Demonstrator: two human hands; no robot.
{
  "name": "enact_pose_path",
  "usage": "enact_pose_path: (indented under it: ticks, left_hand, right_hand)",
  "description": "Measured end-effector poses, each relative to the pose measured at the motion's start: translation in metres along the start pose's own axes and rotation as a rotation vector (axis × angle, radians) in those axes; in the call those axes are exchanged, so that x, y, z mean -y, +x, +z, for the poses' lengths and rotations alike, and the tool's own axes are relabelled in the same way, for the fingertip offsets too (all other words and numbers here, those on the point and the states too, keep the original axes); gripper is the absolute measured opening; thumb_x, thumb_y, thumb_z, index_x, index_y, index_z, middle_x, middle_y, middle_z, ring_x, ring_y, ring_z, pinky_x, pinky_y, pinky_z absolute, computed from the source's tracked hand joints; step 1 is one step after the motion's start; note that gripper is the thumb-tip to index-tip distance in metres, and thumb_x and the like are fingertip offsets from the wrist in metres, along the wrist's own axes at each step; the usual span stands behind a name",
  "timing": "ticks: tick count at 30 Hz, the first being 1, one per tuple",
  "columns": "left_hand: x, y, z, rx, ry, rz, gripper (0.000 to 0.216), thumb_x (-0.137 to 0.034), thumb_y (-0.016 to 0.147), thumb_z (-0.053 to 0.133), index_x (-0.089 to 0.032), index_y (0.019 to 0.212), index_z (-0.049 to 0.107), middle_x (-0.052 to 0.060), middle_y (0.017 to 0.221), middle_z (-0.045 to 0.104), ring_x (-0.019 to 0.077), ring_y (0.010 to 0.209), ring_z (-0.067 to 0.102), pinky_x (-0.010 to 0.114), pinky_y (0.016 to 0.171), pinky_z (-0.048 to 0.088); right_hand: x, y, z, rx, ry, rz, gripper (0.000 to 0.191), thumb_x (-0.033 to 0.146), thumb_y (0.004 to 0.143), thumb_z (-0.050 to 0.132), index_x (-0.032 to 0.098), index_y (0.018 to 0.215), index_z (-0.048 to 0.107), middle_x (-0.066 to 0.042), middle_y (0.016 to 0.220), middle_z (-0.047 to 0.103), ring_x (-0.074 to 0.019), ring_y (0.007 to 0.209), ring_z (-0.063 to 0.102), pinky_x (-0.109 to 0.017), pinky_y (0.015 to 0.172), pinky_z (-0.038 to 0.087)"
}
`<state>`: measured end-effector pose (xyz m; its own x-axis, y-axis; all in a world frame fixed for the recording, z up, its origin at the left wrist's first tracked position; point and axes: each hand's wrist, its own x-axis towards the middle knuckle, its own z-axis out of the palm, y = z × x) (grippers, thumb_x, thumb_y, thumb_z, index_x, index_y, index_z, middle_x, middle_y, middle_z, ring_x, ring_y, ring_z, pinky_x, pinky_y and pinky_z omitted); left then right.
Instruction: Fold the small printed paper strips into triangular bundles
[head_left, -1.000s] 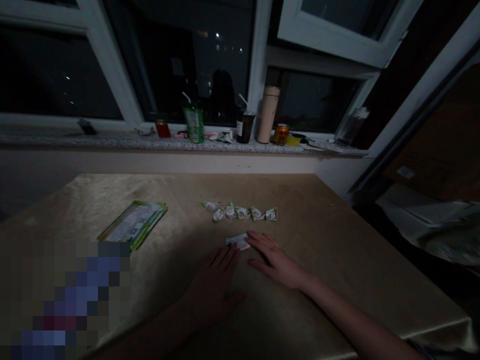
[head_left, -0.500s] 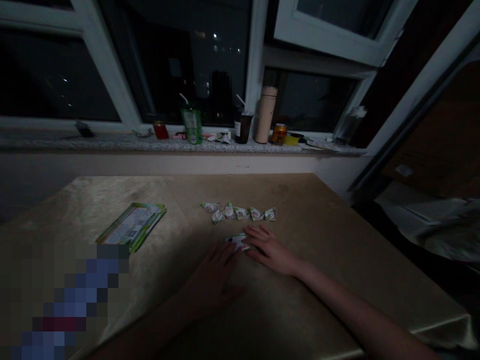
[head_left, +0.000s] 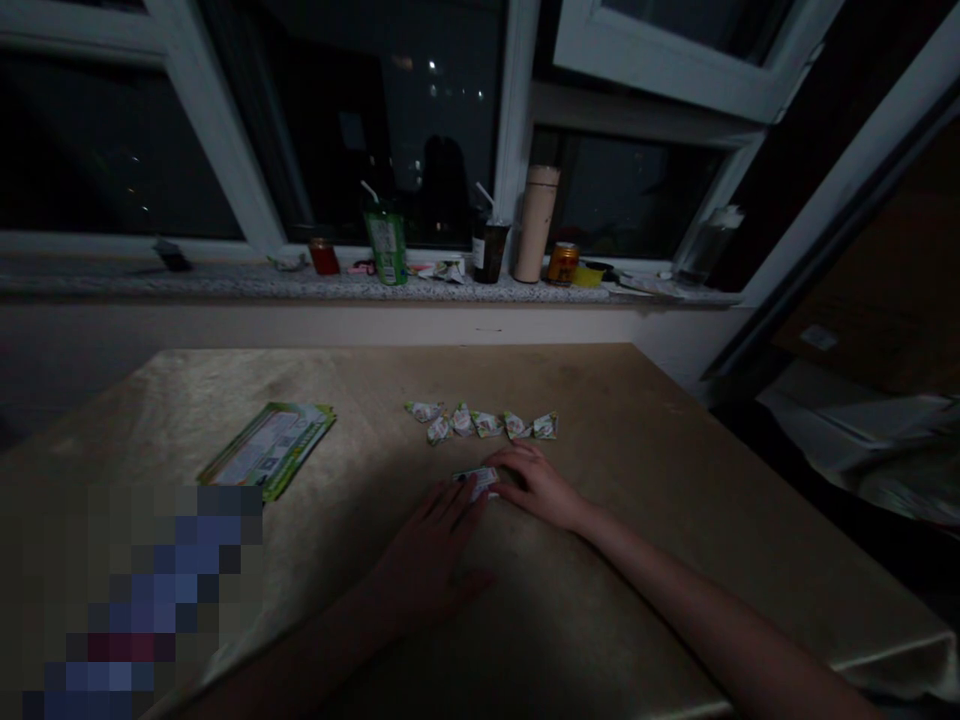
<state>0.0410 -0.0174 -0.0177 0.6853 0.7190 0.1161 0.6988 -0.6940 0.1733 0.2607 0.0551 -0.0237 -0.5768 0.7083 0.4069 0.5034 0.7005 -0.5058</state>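
A small folded piece of printed wrapper (head_left: 478,480) lies on the table between my hands. My left hand (head_left: 442,535) rests flat with its fingers stretched over the wrapper's left part and its thumb spread away. At the wrapper's right end, my right hand (head_left: 541,487) has bent fingers along the upper corner and the thumb at the lower side, gripping that edge. Just beyond my hands, several small folded wrapper pieces (head_left: 487,425) of white and green stand in a loose row. To the left is a stack of flat green-and-white wrappers (head_left: 266,450).
A cloth-covered table (head_left: 600,400) reaches to the wall under the window. On the sill (head_left: 442,290) stand a green drink pouch (head_left: 387,243), a red jar (head_left: 324,257), a dark cup (head_left: 489,250), a pink flask (head_left: 537,225) and an orange can (head_left: 562,264). A blurred patch covers the lower left.
My right hand's fingers have bent and drawn together at the wrapper's right edge, where they lay stretched before. The left hand stays on the wrapper. The view has shifted slightly.
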Motion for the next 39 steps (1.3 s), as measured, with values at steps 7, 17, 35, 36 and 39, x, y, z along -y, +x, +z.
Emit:
enact_pose_path:
  ticks: [7, 17, 35, 36, 39]
  left_hand:
    - [-0.001, 0.001, 0.001, -0.014, -0.004, -0.003, 0.082, -0.053, 0.084, 0.053, -0.019, 0.148, 0.015, 0.011, 0.153, 0.02, 0.0298, 0.139, 0.02, 0.048, 0.111, 0.02]
    - [0.005, 0.002, -0.001, 0.03, 0.015, -0.018, 0.079, -0.057, 0.086, 0.048, -0.022, 0.148, 0.015, 0.009, 0.153, 0.022, 0.0291, 0.137, 0.025, 0.047, 0.111, 0.018]
    - [0.002, 0.002, 0.002, 0.014, 0.02, -0.025, 0.078, -0.058, 0.086, 0.049, -0.016, 0.146, 0.023, 0.012, 0.152, 0.023, 0.0296, 0.138, 0.023, 0.046, 0.111, 0.02]
    - [0.002, 0.002, 0.001, 0.018, 0.025, -0.027, 0.079, -0.058, 0.085, 0.049, -0.015, 0.146, 0.023, 0.013, 0.152, 0.024, 0.0298, 0.138, 0.023, 0.046, 0.111, 0.02]
    - [0.0, 0.003, -0.001, 0.043, 0.046, -0.033, 0.077, -0.058, 0.086, 0.047, -0.014, 0.146, 0.025, 0.014, 0.151, 0.026, 0.0303, 0.138, 0.023, 0.047, 0.112, 0.018]
  right_hand:
    - [-0.002, -0.002, 0.004, 0.042, -0.172, -0.062, 0.026, 0.029, 0.09, 0.055, 0.025, 0.114, 0.063, -0.006, 0.104, 0.063, -0.0203, 0.105, 0.053, -0.043, 0.102, 0.031]
    - [0.001, -0.003, 0.002, 0.052, -0.259, -0.03, 0.028, 0.029, 0.091, 0.053, 0.026, 0.118, 0.062, -0.008, 0.111, 0.059, -0.0217, 0.11, 0.05, -0.047, 0.105, 0.028]
    - [0.039, -0.04, -0.001, 0.15, -0.183, -0.077, 0.042, 0.024, 0.091, 0.048, 0.013, 0.131, 0.049, -0.014, 0.133, 0.053, -0.0217, 0.125, 0.047, -0.043, 0.111, 0.033]
    - [0.038, -0.04, -0.001, 0.15, -0.179, -0.075, 0.042, 0.024, 0.091, 0.049, 0.014, 0.132, 0.049, -0.014, 0.133, 0.053, -0.0218, 0.125, 0.048, -0.044, 0.111, 0.033]
    - [0.037, -0.039, 0.0, 0.152, -0.182, -0.08, 0.042, 0.024, 0.091, 0.049, 0.014, 0.132, 0.049, -0.013, 0.132, 0.054, -0.0216, 0.125, 0.048, -0.044, 0.112, 0.031]
